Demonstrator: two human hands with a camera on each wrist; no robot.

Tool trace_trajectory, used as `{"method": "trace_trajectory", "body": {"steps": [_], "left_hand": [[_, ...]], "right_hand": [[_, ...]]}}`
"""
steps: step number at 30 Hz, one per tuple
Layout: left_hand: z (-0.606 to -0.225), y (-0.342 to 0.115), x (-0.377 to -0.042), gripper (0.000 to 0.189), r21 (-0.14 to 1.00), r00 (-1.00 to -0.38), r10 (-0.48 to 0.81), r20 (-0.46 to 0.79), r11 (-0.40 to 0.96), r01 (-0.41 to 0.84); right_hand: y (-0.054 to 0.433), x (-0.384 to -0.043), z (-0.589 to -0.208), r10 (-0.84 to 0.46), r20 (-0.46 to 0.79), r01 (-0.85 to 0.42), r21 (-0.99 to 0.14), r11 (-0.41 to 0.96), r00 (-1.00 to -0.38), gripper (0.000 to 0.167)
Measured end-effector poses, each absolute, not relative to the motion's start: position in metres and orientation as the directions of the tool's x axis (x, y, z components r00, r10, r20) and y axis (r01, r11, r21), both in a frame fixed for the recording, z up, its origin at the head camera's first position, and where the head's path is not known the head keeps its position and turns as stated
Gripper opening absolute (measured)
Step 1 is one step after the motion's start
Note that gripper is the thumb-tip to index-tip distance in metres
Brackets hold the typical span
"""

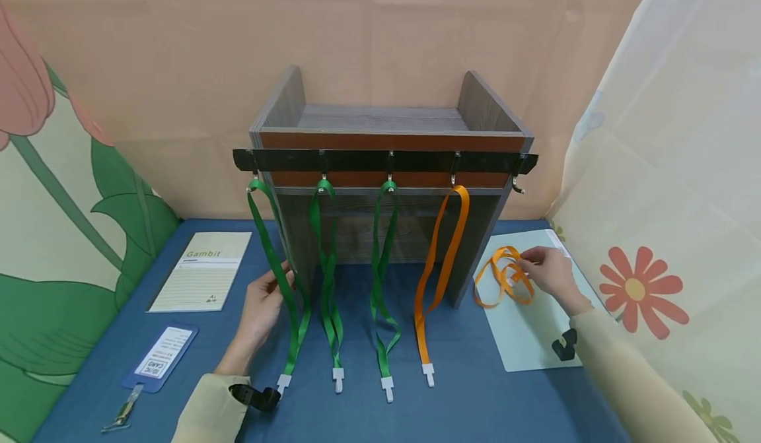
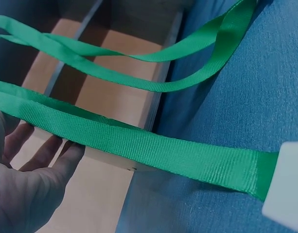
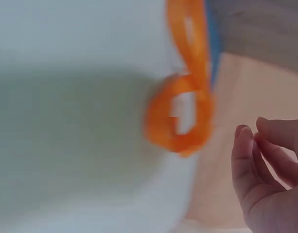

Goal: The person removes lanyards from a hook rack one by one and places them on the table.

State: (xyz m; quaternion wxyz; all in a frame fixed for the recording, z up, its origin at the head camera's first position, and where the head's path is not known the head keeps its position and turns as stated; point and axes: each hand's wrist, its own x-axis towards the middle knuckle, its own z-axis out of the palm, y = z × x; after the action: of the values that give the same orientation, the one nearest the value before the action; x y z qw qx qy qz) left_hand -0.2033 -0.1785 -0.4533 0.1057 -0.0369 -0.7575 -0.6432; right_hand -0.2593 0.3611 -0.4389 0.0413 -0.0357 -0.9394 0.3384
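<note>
My left hand [image 1: 263, 304] is at the lower left side of the grey wooden shelf [image 1: 295, 232], behind a hanging green lanyard [image 1: 292, 344]. In the left wrist view its fingers [image 2: 66, 158] are spread loosely beneath the green strap, holding nothing. On the right, my right hand [image 1: 549, 274] hovers by a loosely coiled orange lanyard [image 1: 504, 252], its fingertips overlapping the coil's edge in the head view. The right wrist view, somewhat blurred, shows thumb and fingers [image 3: 243, 155] bent close together, apart from the coil. Under the coil lies a pale green board [image 1: 529, 344].
A black bar [image 1: 357, 160] with several hooks crosses the shelf front. Two more green lanyards [image 1: 328, 284] and one orange lanyard [image 1: 454, 245] hang from it, white clips downward. A Gambit notepad [image 1: 202, 278] and a blue ID card holder [image 1: 160, 357] lie at left.
</note>
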Motion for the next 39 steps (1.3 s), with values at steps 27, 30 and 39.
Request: {"method": "trace_trajectory", "body": {"steps": [27, 30, 39], "left_hand": [[-0.452, -0.178, -0.205, 0.041, 0.962, -0.973, -0.089, 0.213, 0.192, 0.193], [-0.452, -0.178, -0.205, 0.041, 0.963, -0.972, -0.100, 0.214, 0.191, 0.192], [-0.451, -0.176, -0.202, 0.039, 0.973, -0.974, -0.114, 0.193, 0.151, 0.175]], "right_hand": [[0.223, -0.170, -0.280, -0.175, 0.745, -0.646, -0.407, 0.646, -0.644, 0.033], [0.211, -0.172, -0.272, -0.179, 0.771, -0.685, -0.402, 0.608, -0.611, 0.036], [0.192, -0.176, -0.255, -0.163, 0.770, -0.676, -0.412, 0.611, -0.617, 0.028]]}}
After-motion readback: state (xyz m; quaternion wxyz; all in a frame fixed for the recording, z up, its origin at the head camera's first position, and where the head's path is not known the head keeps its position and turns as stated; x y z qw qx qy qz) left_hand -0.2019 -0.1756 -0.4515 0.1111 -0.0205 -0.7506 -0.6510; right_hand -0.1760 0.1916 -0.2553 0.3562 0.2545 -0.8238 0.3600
